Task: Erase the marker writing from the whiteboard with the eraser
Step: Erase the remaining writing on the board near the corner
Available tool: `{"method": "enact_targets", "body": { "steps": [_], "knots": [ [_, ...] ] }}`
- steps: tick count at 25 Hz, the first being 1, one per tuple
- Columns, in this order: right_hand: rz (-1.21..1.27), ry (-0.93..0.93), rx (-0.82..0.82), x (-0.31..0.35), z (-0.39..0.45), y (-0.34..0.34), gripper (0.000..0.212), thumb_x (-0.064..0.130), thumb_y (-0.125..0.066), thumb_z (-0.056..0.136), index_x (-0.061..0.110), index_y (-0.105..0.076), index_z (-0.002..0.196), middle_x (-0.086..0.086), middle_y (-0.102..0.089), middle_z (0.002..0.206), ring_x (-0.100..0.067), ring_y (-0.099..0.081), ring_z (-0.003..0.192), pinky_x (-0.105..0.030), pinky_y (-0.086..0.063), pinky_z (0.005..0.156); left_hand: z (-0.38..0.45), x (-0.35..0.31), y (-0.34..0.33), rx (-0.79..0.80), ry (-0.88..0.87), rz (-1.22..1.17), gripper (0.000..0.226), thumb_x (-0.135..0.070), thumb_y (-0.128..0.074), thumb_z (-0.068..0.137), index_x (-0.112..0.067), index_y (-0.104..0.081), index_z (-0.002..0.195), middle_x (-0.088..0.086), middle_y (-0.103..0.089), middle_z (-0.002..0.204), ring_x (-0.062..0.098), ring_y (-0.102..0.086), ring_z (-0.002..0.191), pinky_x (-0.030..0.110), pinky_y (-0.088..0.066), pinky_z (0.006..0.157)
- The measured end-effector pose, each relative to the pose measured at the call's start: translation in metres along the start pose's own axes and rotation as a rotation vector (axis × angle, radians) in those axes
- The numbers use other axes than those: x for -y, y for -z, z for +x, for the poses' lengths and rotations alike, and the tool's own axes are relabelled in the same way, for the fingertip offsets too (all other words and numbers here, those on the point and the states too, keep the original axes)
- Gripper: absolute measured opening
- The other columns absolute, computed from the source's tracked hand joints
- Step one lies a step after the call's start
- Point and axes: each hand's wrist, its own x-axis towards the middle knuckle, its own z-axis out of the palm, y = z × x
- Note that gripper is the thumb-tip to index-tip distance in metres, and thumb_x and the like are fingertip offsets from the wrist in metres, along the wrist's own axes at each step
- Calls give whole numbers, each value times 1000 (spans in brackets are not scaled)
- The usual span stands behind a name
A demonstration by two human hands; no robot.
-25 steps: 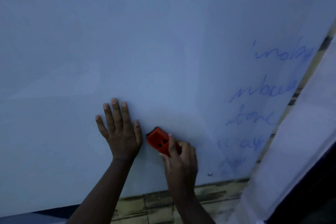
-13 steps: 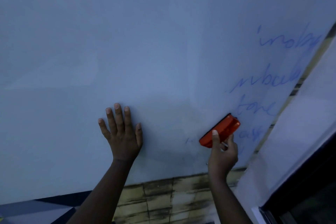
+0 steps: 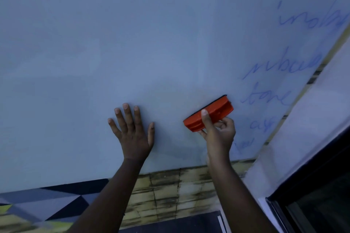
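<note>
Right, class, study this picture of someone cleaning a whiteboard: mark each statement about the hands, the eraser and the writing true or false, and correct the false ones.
1. The right hand grips the orange eraser. True.
2. The left hand holds a marker. False: it rests flat on the whiteboard, fingers spread.
3. Blue writing remains right of the eraser. True.
4. The eraser lies on the floor. False: it is held against the board.
5. Writing fills the board's left side. False: no writing shows there.
</note>
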Motion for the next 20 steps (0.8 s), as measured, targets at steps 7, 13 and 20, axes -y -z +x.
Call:
{"method": "enact_targets", "body": {
  "steps": [7, 13, 20],
  "knots": [
    [-28, -236, -132, -76, -19, 30, 33, 41, -83, 80, 18, -64, 94, -3, -66, 87, -25, -68, 81, -50, -64, 74, -21, 7, -1, 62, -35, 31, 87, -51, -47, 108, -15, 2, 170, 8, 16, 177, 32, 13, 164, 60, 6, 130],
    [146, -810, -38, -160, -37, 52, 50, 19, -66, 98, -8, -51, 136, -25, -68, 116, -34, -70, 93, -38, -65, 70, -27, 4, -2, 154, -16, 53, 93, -55, -46, 107, -16, 12, 168, 8, 26, 174, 34, 21, 161, 61, 12, 128],
    [300, -820, 26, -147, -45, 42, 70, 22, -75, 82, -9, -49, 139, -31, -65, 122, -41, -68, 104, -59, -48, 108, -41, 9, 4, 212, -52, 50, 102, -61, -54, 102, -17, 10, 169, 8, 23, 175, 34, 19, 162, 62, 8, 129]
  ]
}}
